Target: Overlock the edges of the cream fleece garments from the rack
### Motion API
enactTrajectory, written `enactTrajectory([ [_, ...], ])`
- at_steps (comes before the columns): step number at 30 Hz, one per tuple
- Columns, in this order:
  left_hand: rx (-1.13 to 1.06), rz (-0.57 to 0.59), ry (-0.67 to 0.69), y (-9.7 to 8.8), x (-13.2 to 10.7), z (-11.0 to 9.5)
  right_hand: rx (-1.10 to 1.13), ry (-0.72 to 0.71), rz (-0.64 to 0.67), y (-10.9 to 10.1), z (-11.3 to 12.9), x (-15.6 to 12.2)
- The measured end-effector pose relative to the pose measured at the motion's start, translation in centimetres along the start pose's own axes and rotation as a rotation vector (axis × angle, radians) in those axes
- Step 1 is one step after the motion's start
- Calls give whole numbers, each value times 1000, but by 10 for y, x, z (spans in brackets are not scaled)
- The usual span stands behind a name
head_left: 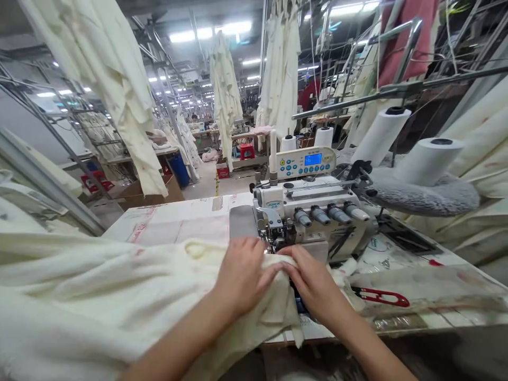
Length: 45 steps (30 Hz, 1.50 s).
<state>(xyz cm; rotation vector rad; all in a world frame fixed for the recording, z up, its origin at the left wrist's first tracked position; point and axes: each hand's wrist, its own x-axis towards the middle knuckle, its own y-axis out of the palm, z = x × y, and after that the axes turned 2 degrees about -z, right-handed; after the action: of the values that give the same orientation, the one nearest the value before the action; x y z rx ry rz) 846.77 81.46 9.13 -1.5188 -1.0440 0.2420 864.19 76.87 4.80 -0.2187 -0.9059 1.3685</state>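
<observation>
Cream-coloured fabric (154, 280) spreads over the left of the table and hangs past its front edge. My left hand (244, 272) presses on it just before the needle area of a white overlock sewing machine (305, 211), the thumb gripping a fold. On the other side, my right hand (309, 278) pinches the same fabric between thumb and fingers. Both thumbs nearly meet at the fold. Where the cloth runs under the presser foot is hidden behind my fingers.
Red thread snips (383, 297) lie on the table right of my hands. Thread cones (431, 159) stand behind the machine, beside a grey furry pad (420, 190). A control panel (305, 161) tops the machine. Cream garments (115, 90) hang on the left.
</observation>
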Motion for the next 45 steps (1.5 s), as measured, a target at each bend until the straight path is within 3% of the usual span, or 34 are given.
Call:
enactTrajectory([
  [2,-43,26,-18,22,-11,-14,43,71,-15,-1,-1,-2],
  [4,-95,19,-73,29,-16,-14,114,114,11,-5,-2,-2],
  [7,-172,28,-142,28,-10,-6,112,133,15,-9,-1,1],
  [13,-127,-14,-163,32,4,-4,-182,149,-152,3,0,6],
  [27,113,-13,-166,41,7,-6,-261,53,-342,28,-11,1],
  [33,159,44,-231,38,5,-9,-189,-22,-643,38,-15,-33],
  [35,75,77,-219,32,4,-9,-43,76,-518,42,-16,-43],
  [38,-26,99,-207,24,3,-7,294,271,-103,44,-11,-45],
  [39,-53,97,-212,23,3,-7,394,319,-51,44,-9,-43],
  [45,-189,83,-284,20,3,-5,752,482,-208,36,2,-42],
])
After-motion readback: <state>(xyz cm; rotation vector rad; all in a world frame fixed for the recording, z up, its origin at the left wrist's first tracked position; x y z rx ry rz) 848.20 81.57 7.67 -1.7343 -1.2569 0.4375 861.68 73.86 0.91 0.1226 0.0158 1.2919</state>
